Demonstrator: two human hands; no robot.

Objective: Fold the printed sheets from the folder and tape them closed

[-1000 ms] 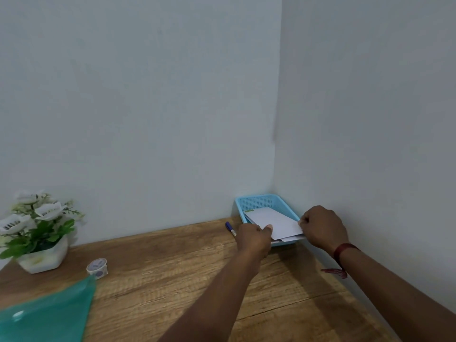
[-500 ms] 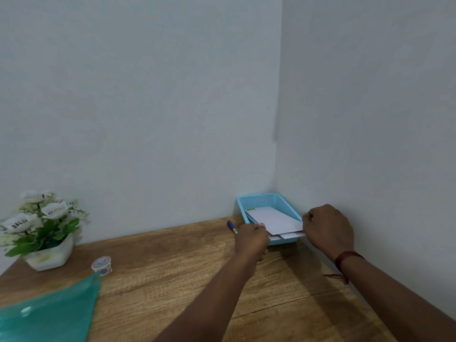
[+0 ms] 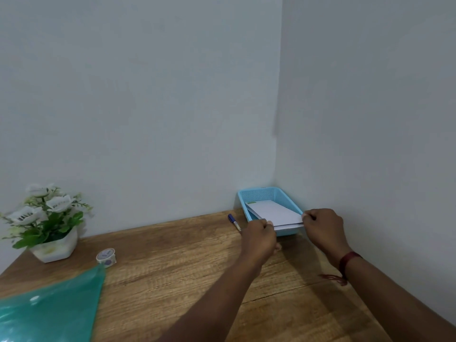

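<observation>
Left hand (image 3: 259, 236) pinches folded white sheets (image 3: 276, 214) at near left corner | right hand (image 3: 323, 229) grips right corner | sheets lie in blue basket (image 3: 261, 195), apparently overhanging its rim | wooden tabletop (image 3: 172, 280) corner | green folder (image 3: 49, 307) far left

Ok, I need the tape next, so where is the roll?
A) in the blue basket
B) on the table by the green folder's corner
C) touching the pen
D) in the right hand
B: the tape roll stands on the table at the green folder's far corner, right of the flower pot.
</observation>
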